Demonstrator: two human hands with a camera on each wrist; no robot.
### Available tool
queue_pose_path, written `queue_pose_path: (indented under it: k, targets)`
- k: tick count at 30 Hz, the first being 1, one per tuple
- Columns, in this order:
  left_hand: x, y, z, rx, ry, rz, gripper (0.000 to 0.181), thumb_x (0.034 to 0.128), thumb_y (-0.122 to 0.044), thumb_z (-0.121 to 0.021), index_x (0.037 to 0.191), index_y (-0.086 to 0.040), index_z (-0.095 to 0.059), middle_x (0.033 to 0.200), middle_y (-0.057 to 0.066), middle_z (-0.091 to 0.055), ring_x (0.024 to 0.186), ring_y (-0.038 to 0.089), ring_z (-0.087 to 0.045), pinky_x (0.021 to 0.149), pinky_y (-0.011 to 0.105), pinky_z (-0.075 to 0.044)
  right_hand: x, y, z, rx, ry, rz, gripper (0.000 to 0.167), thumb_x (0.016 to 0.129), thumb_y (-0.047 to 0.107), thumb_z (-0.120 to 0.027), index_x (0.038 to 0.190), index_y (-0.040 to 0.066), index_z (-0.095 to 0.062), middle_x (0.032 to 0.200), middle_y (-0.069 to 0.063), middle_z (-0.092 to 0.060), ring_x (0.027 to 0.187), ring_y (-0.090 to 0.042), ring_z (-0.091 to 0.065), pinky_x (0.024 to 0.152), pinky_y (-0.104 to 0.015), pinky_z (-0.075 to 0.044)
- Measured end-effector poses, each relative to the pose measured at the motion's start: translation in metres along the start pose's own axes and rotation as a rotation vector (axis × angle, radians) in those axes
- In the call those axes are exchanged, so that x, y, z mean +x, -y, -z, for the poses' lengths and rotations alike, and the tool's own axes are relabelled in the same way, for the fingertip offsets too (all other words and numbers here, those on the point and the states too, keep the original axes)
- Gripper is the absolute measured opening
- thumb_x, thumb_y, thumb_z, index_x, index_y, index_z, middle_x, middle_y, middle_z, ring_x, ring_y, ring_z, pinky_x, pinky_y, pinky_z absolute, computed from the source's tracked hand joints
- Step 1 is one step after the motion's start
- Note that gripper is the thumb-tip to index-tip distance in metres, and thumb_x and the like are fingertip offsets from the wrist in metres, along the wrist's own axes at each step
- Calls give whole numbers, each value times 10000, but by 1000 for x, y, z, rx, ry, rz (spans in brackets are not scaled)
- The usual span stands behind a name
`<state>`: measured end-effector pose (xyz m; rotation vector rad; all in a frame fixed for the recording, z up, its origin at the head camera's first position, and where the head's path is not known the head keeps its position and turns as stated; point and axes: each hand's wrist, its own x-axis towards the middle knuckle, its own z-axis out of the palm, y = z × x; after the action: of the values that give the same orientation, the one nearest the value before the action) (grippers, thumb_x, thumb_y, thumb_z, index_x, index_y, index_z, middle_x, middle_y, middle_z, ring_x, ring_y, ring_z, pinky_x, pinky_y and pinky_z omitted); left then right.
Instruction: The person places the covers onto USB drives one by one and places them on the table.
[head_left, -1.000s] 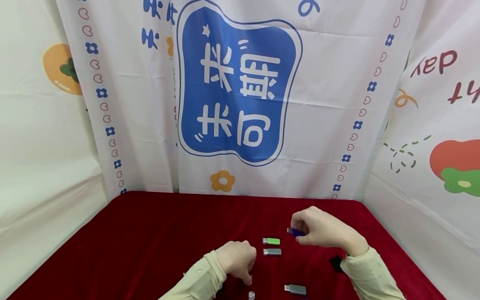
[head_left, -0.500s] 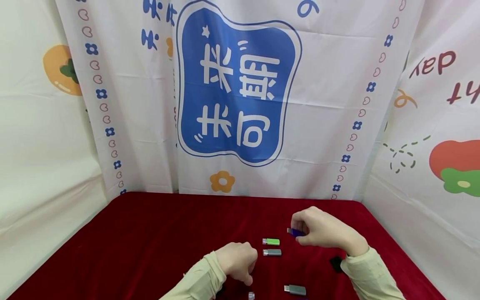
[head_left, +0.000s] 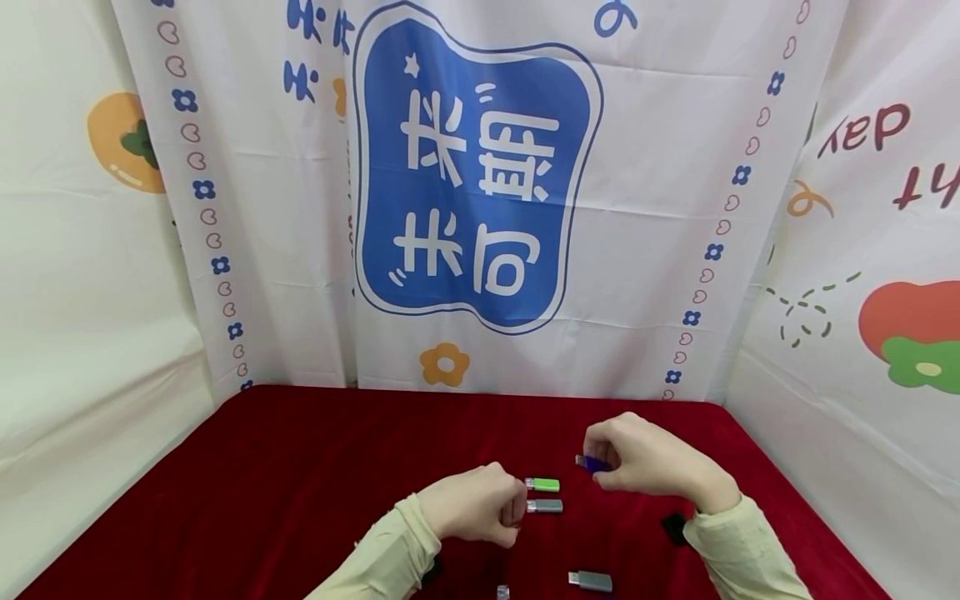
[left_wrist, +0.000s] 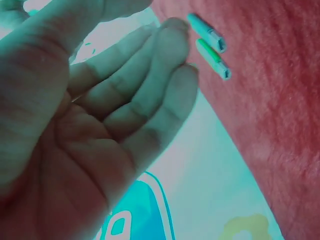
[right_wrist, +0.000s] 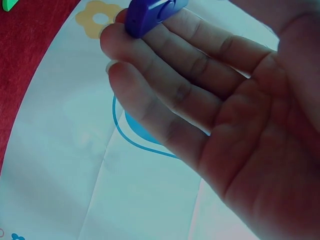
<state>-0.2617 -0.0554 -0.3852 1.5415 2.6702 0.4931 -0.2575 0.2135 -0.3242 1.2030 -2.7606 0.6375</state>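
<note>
My right hand (head_left: pixel 648 458) pinches a purple-blue USB flash drive (head_left: pixel 597 465) above the red cloth, its metal plug pointing left. In the right wrist view the drive (right_wrist: pixel 150 15) sits at the fingertips. My left hand (head_left: pixel 476 506) hovers with fingers loosely bent, and no object shows in it; its thumb tip is cut off in the left wrist view. Just right of it, a green flash drive (head_left: pixel 546 485) and a grey flash drive (head_left: pixel 546 506) lie side by side, clear ends to the left.
Another grey flash drive (head_left: pixel 592 581) lies nearer, its metal plug bare. A clear-ended piece (head_left: pixel 502 592) is cut off by the bottom edge. Beside the right sleeve is a small black object (head_left: pixel 675 527). White printed curtains (head_left: pixel 637 250) enclose the red cloth (head_left: pixel 337 458).
My left hand has moved up and right, away from the clear-ended piece toward the green and grey drives. The right hand keeps its pinch on the purple-blue drive, almost still.
</note>
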Motion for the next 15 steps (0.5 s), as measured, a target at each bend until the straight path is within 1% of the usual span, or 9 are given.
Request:
queue_pose_path:
  k: [2, 4, 7, 11, 15]
  targets:
    - [1, 1, 4, -12, -32, -28, 158, 797, -33, -753, 786, -145, -642, 664, -170, -559, 583, -109, -492, 558, 85, -432, 0, 0, 1, -1, -7, 4, 260, 786, 23, -768, 800, 249, -639, 700, 134, -565, 624, -61, -531, 573, -254, -495]
    - [1, 2, 7, -4, -71, -52, 137, 808, -39, -745, 800, -139, -652, 684, -157, -569, 595, -99, -494, 563, 80, -431, 0, 1, 1, -5, -15, 8, 265, 786, 21, -766, 799, 252, -637, 702, 135, -568, 627, -63, -532, 574, -253, -494]
    - [2, 2, 12, 33, -149, -86, 100, 821, -68, -744, 837, -130, -667, 729, -134, -572, 634, -72, -498, 585, 68, -421, 0, 2, 1, -4, -27, 18, 264, 789, 17, -766, 802, 250, -643, 712, 139, -574, 632, -65, -538, 578, -252, -497]
    - [3, 1, 15, 76, -282, -143, 102, 832, -79, -738, 897, -121, -671, 801, -81, -580, 710, -20, -507, 651, 58, -409, 0, 3, 2, -30, -56, 24, 233, 799, 44, -772, 829, 248, -663, 747, 155, -589, 652, -82, -557, 599, -251, -502]
    - [2, 0, 17, 131, -422, -215, 131, 841, -74, -738, 946, -116, -672, 872, -40, -605, 765, 21, -536, 717, 59, -412, 0, 6, 3, -66, -96, 18, 181, 804, 77, -771, 865, 223, -683, 773, 157, -593, 673, -106, -575, 618, -253, -504]
